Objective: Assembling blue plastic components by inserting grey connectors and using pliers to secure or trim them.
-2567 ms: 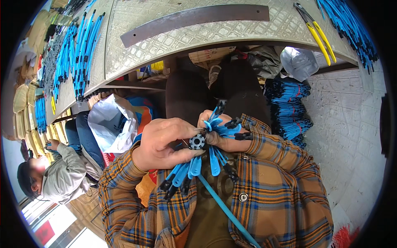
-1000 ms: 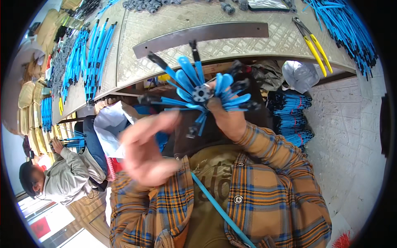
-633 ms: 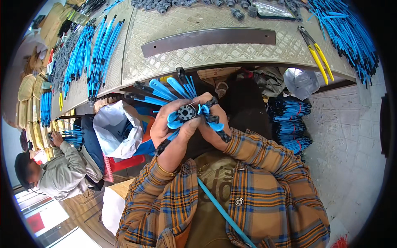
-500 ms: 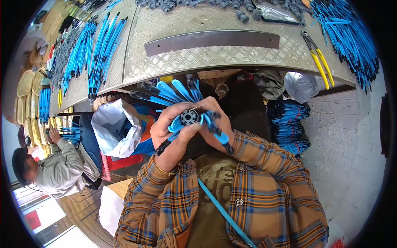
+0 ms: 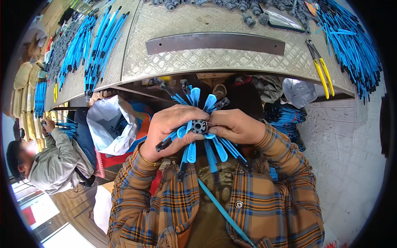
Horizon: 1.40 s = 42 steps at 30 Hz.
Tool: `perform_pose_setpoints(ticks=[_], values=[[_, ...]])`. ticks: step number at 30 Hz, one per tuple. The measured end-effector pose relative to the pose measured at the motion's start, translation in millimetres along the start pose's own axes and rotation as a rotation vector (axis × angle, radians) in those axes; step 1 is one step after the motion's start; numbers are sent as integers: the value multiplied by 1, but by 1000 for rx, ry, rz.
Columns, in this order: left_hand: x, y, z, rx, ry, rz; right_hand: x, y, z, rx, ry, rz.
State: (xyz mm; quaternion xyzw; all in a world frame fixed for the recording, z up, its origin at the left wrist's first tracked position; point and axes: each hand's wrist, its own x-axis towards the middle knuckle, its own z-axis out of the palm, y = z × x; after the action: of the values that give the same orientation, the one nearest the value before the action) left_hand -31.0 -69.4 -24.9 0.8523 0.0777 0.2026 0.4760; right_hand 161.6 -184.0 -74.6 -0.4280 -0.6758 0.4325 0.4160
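Head view: left hand (image 5: 171, 126) and right hand (image 5: 235, 126) are meeting in front of the chest, below the bench edge, both pinching a small dark hub (image 5: 199, 126) between fingertips. Blue tubes (image 5: 191, 151) are fanning out from the hub in all directions, up toward the bench and down over the plaid shirt (image 5: 264, 206); some are ending in black tips. Left hand is closing on the hub's left side, fingers curled over several tubes; right hand is gripping its right side, thumb beside the hub.

Bench (image 5: 173, 66), patterned metal top, is carrying a long flat metal bar (image 5: 215, 41), yellow-handled pliers (image 5: 320, 70) well right of it, loose blue tubes at the right end (image 5: 351, 45) and left end (image 5: 97, 45), grey fittings (image 5: 248, 10) along the far edge.

White bag (image 5: 109, 128) is sitting under the bench, left of the hands. Another person (image 5: 53, 161) in a grey jacket is sitting far left, handling blue tubes
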Motion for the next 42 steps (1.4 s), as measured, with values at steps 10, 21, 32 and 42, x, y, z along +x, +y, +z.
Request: perform_pose_setpoints(ticks=[10, 21, 32, 42], values=[[19, -4, -11, -27, -197, -30, -6, 15, 21, -35, 255, -61], [18, 1, 6, 231, 16, 15, -4, -3, 40, -156, 570, -34], [24, 1, 2, 88, -136, -3, -7, 0, 43, 120, 569, 146], [21, -1, 19, 83, -51, -12, -7, 1, 42, 18, 560, 84]])
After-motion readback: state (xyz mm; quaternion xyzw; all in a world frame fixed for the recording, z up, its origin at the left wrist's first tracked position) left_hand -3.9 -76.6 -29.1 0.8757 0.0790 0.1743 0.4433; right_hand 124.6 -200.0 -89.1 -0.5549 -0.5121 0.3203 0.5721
